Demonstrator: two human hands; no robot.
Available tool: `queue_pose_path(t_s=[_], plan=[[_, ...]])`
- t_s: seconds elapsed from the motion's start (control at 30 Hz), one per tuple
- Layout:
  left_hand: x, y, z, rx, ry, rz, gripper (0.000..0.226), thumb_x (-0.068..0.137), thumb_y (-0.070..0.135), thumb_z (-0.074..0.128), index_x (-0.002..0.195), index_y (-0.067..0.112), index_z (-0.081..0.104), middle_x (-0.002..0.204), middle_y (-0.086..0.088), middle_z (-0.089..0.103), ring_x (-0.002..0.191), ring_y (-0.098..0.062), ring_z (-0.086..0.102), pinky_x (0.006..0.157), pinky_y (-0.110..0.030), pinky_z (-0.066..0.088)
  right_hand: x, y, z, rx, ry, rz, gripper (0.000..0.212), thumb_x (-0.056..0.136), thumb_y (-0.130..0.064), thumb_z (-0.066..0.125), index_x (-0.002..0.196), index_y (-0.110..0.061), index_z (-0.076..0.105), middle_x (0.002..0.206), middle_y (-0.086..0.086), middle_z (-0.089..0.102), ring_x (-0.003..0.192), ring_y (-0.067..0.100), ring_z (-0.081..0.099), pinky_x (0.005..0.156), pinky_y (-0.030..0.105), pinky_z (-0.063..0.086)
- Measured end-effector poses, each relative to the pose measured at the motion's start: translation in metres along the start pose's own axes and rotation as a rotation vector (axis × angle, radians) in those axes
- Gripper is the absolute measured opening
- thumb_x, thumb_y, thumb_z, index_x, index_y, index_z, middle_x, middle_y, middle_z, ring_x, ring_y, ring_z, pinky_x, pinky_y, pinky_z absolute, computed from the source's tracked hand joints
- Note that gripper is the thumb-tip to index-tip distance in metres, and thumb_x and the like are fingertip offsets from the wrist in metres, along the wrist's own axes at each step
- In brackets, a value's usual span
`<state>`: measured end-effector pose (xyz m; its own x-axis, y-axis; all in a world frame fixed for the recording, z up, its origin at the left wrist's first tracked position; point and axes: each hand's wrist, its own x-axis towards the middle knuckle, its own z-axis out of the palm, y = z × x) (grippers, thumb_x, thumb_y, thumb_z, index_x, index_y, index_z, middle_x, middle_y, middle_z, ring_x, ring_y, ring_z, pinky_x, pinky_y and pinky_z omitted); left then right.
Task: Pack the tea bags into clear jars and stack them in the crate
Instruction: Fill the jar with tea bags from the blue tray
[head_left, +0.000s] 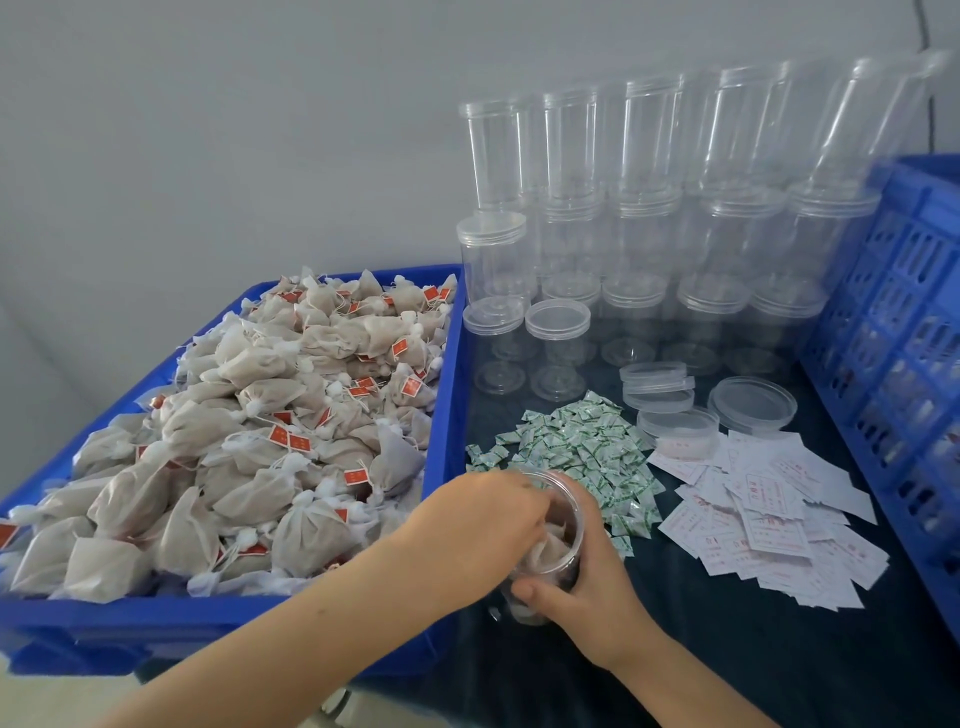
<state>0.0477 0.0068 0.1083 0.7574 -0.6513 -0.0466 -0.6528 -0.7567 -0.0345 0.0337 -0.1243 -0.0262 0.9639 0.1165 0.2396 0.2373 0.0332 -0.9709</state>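
Your right hand (582, 597) is wrapped around the see-through plastic jar (550, 545) low in the middle of the frame, thumb across its front. Your left hand (483, 519) has its fingers curled down into the jar's open mouth, pushing a soft white tea bag (545, 551) in. I cannot tell if those fingers are pinching the bag or only pressing it.

The jar is tipped toward you. If your right hand loosens, it could slip onto the dark bench (727, 649) and spill the bags.

Push too hard and a thin bag might tear and leak tea.

Pull your left hand out fast and a string or red tag may catch a finger and drag a bag back out.

Your left arm is close over the edge of the big blue plastic tray (441, 415) heaped with tea bags at the left. A bump there could knock bags off.

The little green-and-white packets (582, 457) lie just behind the jar, so a quick move could scatter them.
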Motion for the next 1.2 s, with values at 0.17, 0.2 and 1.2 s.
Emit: queue_pose_path(t_s=[0.17,0.2,1.2], plan=[[0.002,-0.001,-0.001,0.039,-0.053,0.002,0.015,0.098,0.017,0.045,0.099,0.011,0.059,0.101,-0.004,0.059,0.094,-0.022,0.058,0.080,-0.032,0.044,0.000,0.000,-0.001,-0.012,-0.020,0.030,0.088,0.061,-0.035,0.081,0.136,-0.039,0.036,0.130,-0.009,0.056,0.117,0.010,0.059,0.087,0.021,0.051],[0.002,-0.002,-0.001,0.060,-0.067,0.012,0.015,0.098,0.016,0.045,0.098,0.011,0.060,0.101,-0.005,0.060,0.093,-0.022,0.058,0.080,-0.032,0.044,0.000,-0.001,-0.001,-0.012,-0.023,0.030,0.089,0.060,-0.036,0.081,0.136,-0.038,0.036,0.132,-0.005,0.054,0.117,0.011,0.059,0.087,0.022,0.052],[-0.008,0.004,-0.012,0.030,-0.348,0.141,0.050,0.096,0.058,0.032,0.097,0.014,0.055,0.066,0.010,0.035,0.058,-0.008,0.036,0.057,-0.027,0.028,-0.001,-0.002,0.001,0.013,-0.007,0.041,0.087,0.059,-0.051,0.083,0.134,-0.041,0.040,0.128,-0.015,0.050,0.117,-0.002,0.054,0.087,0.012,0.048]])
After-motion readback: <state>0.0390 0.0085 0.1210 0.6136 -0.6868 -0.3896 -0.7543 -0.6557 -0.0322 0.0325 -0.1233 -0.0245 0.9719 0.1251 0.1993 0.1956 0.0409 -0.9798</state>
